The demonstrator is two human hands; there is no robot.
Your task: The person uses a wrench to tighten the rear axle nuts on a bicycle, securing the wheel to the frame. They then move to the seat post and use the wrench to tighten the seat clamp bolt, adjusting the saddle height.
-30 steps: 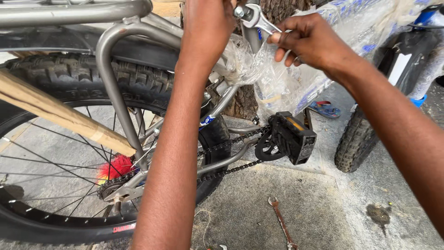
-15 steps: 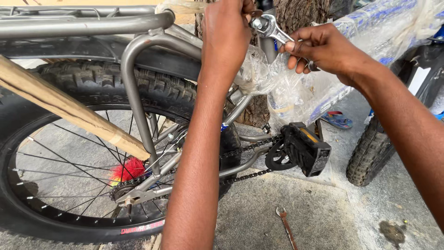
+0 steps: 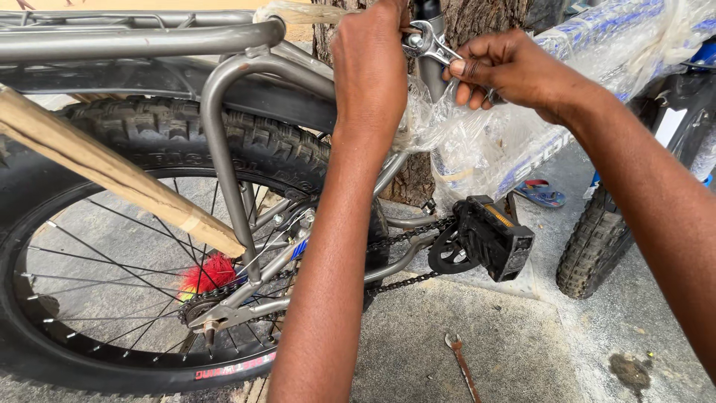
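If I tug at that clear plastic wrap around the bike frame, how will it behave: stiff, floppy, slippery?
The plastic wrap looks thin and crinkled, so it will probably be floppy and stretch or tear rather than slide off whole. It hangs loosely bunched below the right hand, so it likely weighs next to nothing. Its glossy surface suggests it may slip between fingers.

Left hand (image 3: 371,71) gripping seat post area, right hand (image 3: 514,71) holding wrench (image 3: 429,41), plastic-wrapped bicycle frame (image 3: 477,142), rear wheel (image 3: 149,254)

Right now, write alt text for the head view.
Two bare hands work a silver wrench at a plastic-wrapped bicycle frame: left hand gripping there, right hand on the handle. Below: rear wheel, black pedal.
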